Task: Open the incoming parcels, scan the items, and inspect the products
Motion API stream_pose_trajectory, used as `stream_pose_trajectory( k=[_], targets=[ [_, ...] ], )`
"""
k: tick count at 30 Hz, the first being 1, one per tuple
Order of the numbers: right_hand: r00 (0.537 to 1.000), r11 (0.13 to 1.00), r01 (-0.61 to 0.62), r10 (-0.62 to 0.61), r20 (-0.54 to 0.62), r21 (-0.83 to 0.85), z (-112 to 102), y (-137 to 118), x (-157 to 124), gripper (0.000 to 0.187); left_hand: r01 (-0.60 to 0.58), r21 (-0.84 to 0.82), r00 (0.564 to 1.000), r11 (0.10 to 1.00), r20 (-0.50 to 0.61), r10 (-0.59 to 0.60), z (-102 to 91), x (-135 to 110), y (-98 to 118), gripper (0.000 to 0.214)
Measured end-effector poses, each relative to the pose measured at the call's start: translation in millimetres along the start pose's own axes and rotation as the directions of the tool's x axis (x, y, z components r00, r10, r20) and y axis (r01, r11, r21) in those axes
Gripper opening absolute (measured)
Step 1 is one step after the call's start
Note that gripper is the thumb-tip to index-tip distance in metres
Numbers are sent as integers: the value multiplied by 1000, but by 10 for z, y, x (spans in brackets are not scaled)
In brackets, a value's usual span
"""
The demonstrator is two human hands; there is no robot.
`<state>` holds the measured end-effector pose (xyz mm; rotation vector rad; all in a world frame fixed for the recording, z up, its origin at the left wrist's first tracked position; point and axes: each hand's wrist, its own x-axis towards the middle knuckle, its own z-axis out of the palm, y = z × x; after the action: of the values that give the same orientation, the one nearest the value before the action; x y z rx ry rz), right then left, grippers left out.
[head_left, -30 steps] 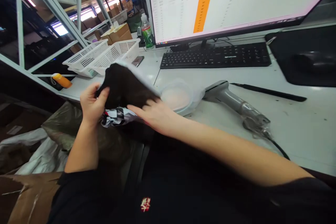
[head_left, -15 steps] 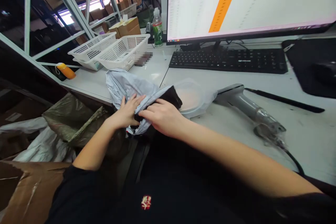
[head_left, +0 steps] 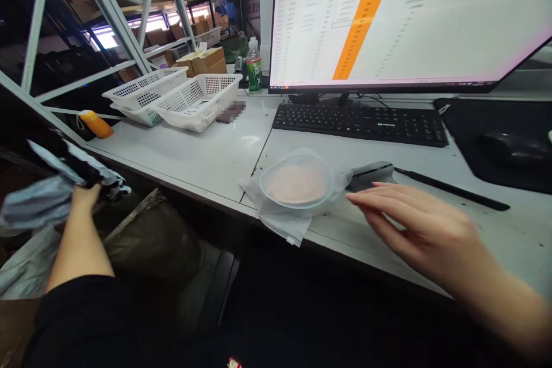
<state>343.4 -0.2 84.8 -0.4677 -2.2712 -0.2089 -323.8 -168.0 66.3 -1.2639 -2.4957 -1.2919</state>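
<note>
At the far left, my left hand (head_left: 86, 198) is closed on a crumpled grey-white plastic mailing bag (head_left: 37, 206) with a black inside. Bag and hand are past the desk edge, smeared by motion. My right hand (head_left: 416, 224) hovers over the desk with its fingers stretched forward and nothing visible in them. It covers most of the grey barcode scanner (head_left: 374, 175); I cannot tell whether the fingertips touch it. Left of the right hand, a clear zip bag (head_left: 282, 224) holds a rounded, pinkish item (head_left: 297, 183) with a pale blue rim, lying at the desk's front edge.
A black pen-like stick (head_left: 452, 190) lies behind my right hand. Further back are a keyboard (head_left: 357, 121), a mouse (head_left: 513, 146) and a monitor (head_left: 388, 23). White baskets (head_left: 198, 103), a green-labelled bottle (head_left: 254, 69) and an orange bottle (head_left: 97, 124) stand left. An olive sack (head_left: 155, 236) sits below the desk.
My left hand has carried the mailing bag from the desk edge to the far left. My right hand has let go of it and moved right to the scanner. The zip bag is now uncovered.
</note>
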Motion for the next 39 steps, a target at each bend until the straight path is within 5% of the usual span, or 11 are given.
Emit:
stream_pose_trajectory(
  k=[7, 11, 14, 16, 19, 20, 25, 28, 32, 34, 39],
  targets=[
    [900, 891, -419, 433, 49, -176, -409, 16, -190, 43, 71, 100, 966, 993, -256, -43, 356, -35, -227, 65],
    [879, 871, -439, 468, 97, -221, -302, 143, -208, 33, -216, 44, 903, 975, -372, 217, 769, 112, 440, 30],
    [918, 954, -228, 277, 283, -194, 54, 131, -150, 37, -502, -53, 859, 863, -143, 491, 1275, -101, 1238, 38],
    [906, 964, -135, 214, 364, -230, 321, 80, -87, 52, -643, -167, 738, 747, 127, 663, 1620, -453, 1788, 55],
    [909, 960, -126, 213, 358, -252, 597, 37, 8, 48, -739, -373, 351, 561, 497, 793, 2014, -1077, 2426, 97],
    [917, 963, -125, 204, 343, -238, 642, 40, 37, 42, -762, -382, 276, 523, 539, 796, 2100, -1253, 2556, 103],
    [941, 978, -182, 202, 270, -97, 629, 88, 240, 28, -870, -323, 198, 372, 462, 865, 2227, -1632, 2630, 91],
    [926, 954, -298, 287, 244, 11, 547, 84, 465, 28, -813, -417, 307, 406, 286, 908, 2148, -1574, 2553, 51],
    [884, 857, -461, 419, 207, 233, 474, 101, 789, 29, -459, -649, 740, 607, 99, 666, 2029, -1429, 2694, 34],
    [876, 798, -483, 441, 196, 361, 474, 132, 874, 29, -198, -795, 886, 573, 104, 451, 2016, -1367, 2827, 40],
    [867, 771, -498, 438, 238, 396, 481, 205, 729, 40, 209, -932, 937, 296, 278, 213, 2071, -1283, 2994, 45]
  ],
)
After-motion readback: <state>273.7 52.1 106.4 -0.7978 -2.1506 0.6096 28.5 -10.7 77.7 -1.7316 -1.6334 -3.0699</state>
